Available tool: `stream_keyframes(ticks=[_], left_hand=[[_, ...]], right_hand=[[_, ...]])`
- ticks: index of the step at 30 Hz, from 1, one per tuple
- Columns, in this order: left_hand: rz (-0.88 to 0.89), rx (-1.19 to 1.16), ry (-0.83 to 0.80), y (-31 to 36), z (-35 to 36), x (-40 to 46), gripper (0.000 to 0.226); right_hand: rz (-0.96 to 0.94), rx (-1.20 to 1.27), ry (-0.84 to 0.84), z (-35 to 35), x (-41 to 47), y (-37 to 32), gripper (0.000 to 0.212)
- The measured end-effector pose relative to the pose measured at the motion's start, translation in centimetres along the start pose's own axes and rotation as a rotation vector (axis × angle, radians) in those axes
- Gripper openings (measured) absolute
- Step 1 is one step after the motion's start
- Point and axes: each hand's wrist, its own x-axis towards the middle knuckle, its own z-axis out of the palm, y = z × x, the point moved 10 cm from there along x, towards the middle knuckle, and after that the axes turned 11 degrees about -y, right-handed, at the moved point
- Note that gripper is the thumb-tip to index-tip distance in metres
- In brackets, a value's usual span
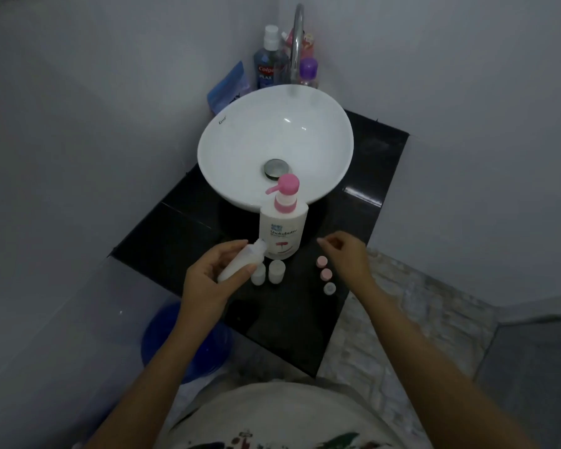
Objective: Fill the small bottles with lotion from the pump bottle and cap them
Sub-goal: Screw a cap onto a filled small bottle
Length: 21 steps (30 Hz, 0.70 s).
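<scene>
A white pump bottle with a pink pump head stands on the black counter in front of the basin. My left hand grips a small translucent bottle, tilted, its open neck beside the pump bottle's base. Two more small white bottles stand upright just right of that hand. Three small caps, two pink and one whitish, lie in a row to the right. My right hand hovers above the caps with fingers loosely curled, holding nothing that I can see.
A white bowl basin with a metal drain sits behind the pump bottle, under a chrome tap. Mouthwash and other bottles crowd the back corner. A blue bucket stands on the floor at the left, below the counter edge.
</scene>
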Motion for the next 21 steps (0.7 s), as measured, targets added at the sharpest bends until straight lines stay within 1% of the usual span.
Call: stream_keyframes(ticks=[1,2,3,5,7,10,13,17,19,21], left_hand=[[-0.020,-0.015,-0.011,-0.4,0.3,-0.1,0.044],[-0.041,-0.027,-0.017,-0.8,0.5,-0.2,0.043],[-0.061,-0.031,-0.017,-1.2,0.6,-0.4,0.039],[-0.096,-0.014,-0.014,-1.9,0.7,-0.6,0.033],[-0.106,-0.011,-0.019,-2.1,0.8,-0.7,0.031],[-0.106,-0.020,-0.013,-2.1,0.6,-0.9,0.030],[-0.109,-0.026,-0.005,-2.0,0.5,-1.0,0.029],[-0.099,-0.040,-0.015,-1.4,0.8,-1.1,0.028],[-0.087,-0.034,-0.024,-0.9,0.9,-1.1,0.027],[-0.075,-0.023,-0.028,-0.5,0.9,-1.1,0.027]], right_hand=[[0.051,-0.108,-0.062,1.0,0.4,1.0,0.017],[0.094,-0.234,-0.113,1.7,0.8,1.8,0.025],[0.130,-0.368,-0.150,2.3,1.2,2.4,0.032],[0.179,-0.588,-0.192,3.0,1.7,3.0,0.040],[0.199,-0.700,-0.218,3.5,2.1,3.1,0.039],[0.181,-0.784,-0.222,3.9,2.4,2.8,0.035],[0.197,-0.806,-0.245,4.2,2.5,3.1,0.030],[0.265,-0.711,-0.296,4.0,2.4,3.8,0.023],[0.245,-0.591,-0.244,3.3,1.9,3.1,0.019],[0.194,-0.320,-0.171,2.2,0.6,1.7,0.015]])
